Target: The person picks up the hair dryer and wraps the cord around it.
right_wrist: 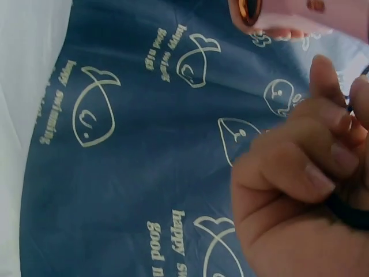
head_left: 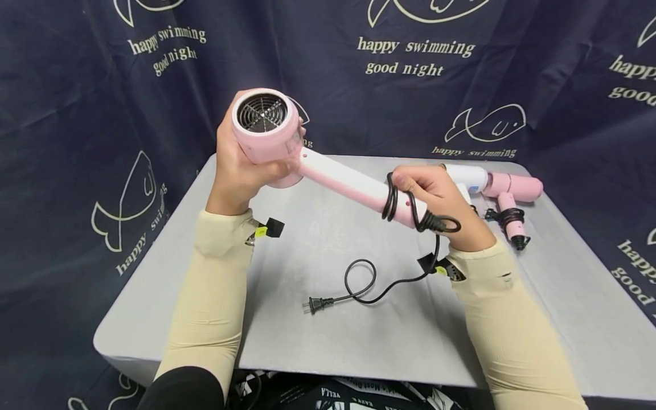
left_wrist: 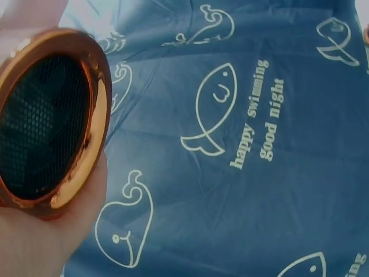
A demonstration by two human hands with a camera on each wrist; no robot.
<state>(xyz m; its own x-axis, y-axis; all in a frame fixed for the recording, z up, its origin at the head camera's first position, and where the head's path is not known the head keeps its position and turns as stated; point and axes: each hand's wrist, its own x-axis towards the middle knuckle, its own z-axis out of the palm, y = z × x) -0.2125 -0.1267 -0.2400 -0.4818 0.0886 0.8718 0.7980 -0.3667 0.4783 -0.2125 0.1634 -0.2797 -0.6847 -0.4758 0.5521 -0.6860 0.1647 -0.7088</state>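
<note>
A pink and white hair dryer (head_left: pixel 340 182) is held up over the table, its round black grille facing the head camera. My left hand (head_left: pixel 230 162) grips the dryer's barrel, thumb across the near side. In the left wrist view the barrel's other end (left_wrist: pixel 43 124) shows a copper-coloured ring around dark mesh. Black power cord (head_left: pixel 390 196) is wound around the handle's lower end. There my right hand (head_left: pixel 435 191) pinches a loop of the cord between thumb and fingers. Its curled fingers (right_wrist: pixel 288 167) show in the right wrist view. The cord's loose end trails down to a two-pin plug (head_left: pixel 318 304).
A second pink and white hair dryer (head_left: pixel 512 188) lies at the table's back right, its cord wrapped around the handle. A pale cloth covers the table (head_left: pixel 307 347). Behind it hangs a dark blue curtain (head_left: pixel 328 74) with fish drawings and lettering.
</note>
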